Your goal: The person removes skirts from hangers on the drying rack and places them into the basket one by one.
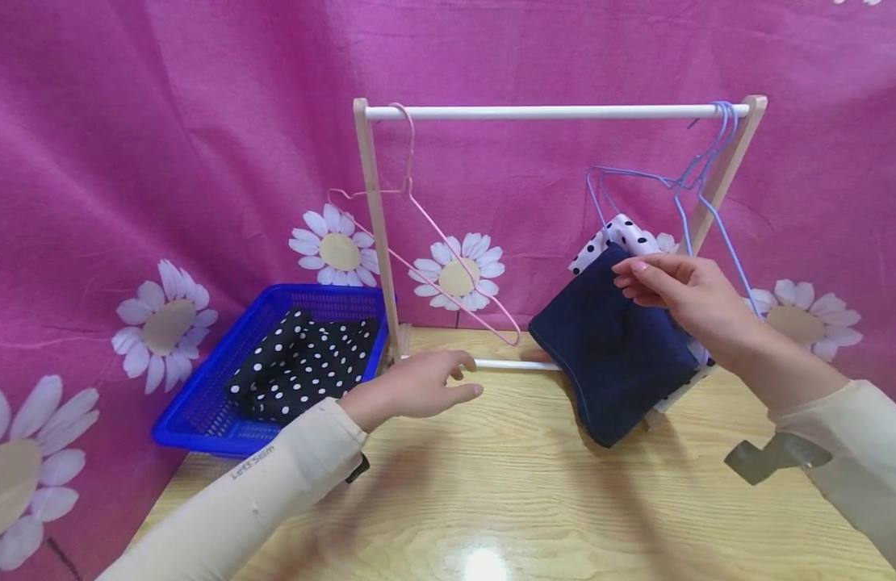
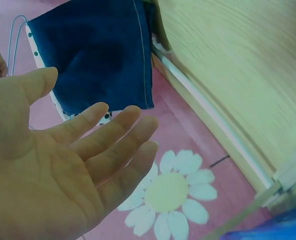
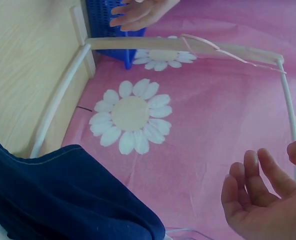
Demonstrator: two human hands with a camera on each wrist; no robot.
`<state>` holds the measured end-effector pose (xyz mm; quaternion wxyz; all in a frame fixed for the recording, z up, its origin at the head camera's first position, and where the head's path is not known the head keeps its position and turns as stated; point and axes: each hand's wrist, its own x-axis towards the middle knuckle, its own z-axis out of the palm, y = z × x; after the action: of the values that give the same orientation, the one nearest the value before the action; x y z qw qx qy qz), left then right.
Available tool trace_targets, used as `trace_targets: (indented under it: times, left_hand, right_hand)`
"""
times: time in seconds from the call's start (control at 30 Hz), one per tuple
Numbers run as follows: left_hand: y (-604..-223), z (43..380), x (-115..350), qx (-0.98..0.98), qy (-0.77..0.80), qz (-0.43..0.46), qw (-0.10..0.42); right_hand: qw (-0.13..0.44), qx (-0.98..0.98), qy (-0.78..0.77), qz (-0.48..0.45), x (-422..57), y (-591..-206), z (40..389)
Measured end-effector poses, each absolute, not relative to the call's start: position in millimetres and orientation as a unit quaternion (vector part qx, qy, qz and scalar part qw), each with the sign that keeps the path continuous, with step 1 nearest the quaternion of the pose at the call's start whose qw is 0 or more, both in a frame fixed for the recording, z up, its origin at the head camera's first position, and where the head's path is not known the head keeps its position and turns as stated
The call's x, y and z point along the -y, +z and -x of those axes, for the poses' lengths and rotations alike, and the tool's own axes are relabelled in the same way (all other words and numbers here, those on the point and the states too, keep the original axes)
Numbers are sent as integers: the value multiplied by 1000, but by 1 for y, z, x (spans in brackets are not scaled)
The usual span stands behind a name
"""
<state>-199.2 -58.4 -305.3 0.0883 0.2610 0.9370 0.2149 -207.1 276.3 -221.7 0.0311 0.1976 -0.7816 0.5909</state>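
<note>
My left hand point(image 1: 426, 385) is over the table, left of the rack's middle, with its fingers extended and nothing in them. In the left wrist view its palm shows, fingers spread. My right hand point(image 1: 691, 298) is raised in front of the blue wire hangers point(image 1: 726, 129) at the rack's right end, overlapping a dark navy garment point(image 1: 608, 347) in the head view. Loosely bent fingers point(image 3: 253, 180) hold nothing in the right wrist view. Behind the navy garment hangs a white cloth with black dots point(image 1: 625, 231). The garment's lower corner hangs close over the table.
A small rack with a white top bar point(image 1: 550, 113) and wooden sides stands on the wooden table point(image 1: 506, 484). One pink hanger point(image 1: 412, 145) hangs at its left end. A blue basket point(image 1: 194, 442) at left holds a black cloth with white dots point(image 1: 310, 367). Behind is a pink flowered curtain point(image 1: 491, 48).
</note>
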Motion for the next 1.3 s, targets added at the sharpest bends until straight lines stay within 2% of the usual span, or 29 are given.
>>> trace_targets:
  times: [0.5, 0.73, 0.87, 1.1, 1.3]
  left_hand:
    - [-321, 194, 32, -928, 232, -279, 82]
    - [-330, 194, 18, -930, 234, -271, 86]
    - [-329, 192, 10, -927, 241, -271, 90]
    - [-333, 191, -2, -920, 255, -283, 92]
    - [-340, 193, -8, -919, 264, -273, 105]
  right_hand:
    - [89, 673, 716, -164, -311, -222, 200]
    - [134, 681, 708, -129, -318, -226, 199]
    - [140, 683, 707, -116, -318, -229, 200]
    - [163, 760, 623, -87, -320, -236, 205]
    - [155, 849, 503, -41, -319, -241, 204]
